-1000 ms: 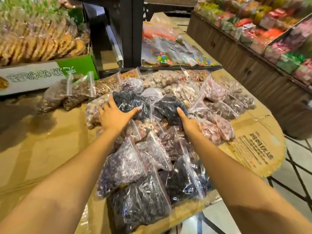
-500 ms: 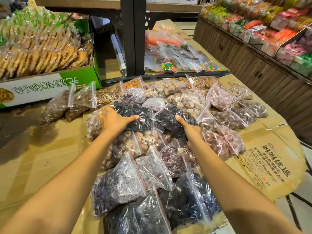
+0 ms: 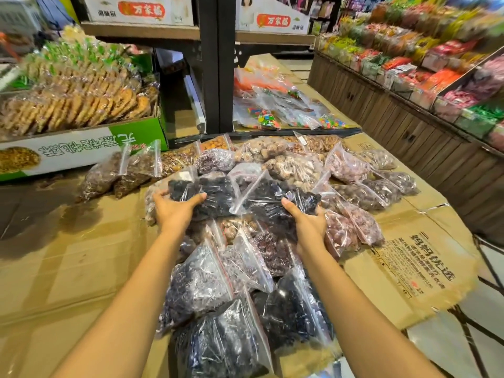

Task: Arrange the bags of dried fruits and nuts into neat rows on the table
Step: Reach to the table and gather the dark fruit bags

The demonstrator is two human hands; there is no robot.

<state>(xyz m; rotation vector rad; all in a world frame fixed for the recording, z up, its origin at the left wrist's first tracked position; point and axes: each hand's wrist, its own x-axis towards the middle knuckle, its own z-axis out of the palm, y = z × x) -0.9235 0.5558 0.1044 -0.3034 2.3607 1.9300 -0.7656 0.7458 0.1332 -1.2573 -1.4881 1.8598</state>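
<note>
Several clear zip bags of dried fruits and nuts lie heaped on the cardboard-covered table (image 3: 68, 268). My left hand (image 3: 174, 211) grips a bag of black dried fruit (image 3: 215, 195) from its left side. My right hand (image 3: 308, 222) grips a second bag of black dried fruit (image 3: 272, 200) from its right side. Both bags are held close together in the middle of the pile. Bags of pale nuts (image 3: 294, 167) lie behind them. Dark purple and black bags (image 3: 201, 285) lie between my forearms.
A green and white box of biscuits (image 3: 81, 148) stands at the back left. A black shelf post (image 3: 215, 77) rises behind the pile, with candy bags (image 3: 267, 115) to its right. A wooden shelf of packaged snacks (image 3: 425, 85) runs along the right. The table's right edge drops to tiled floor.
Both hands have closed round the two black bags and raised them a little off the pile. The camera has tilted up, showing more of the shelves.
</note>
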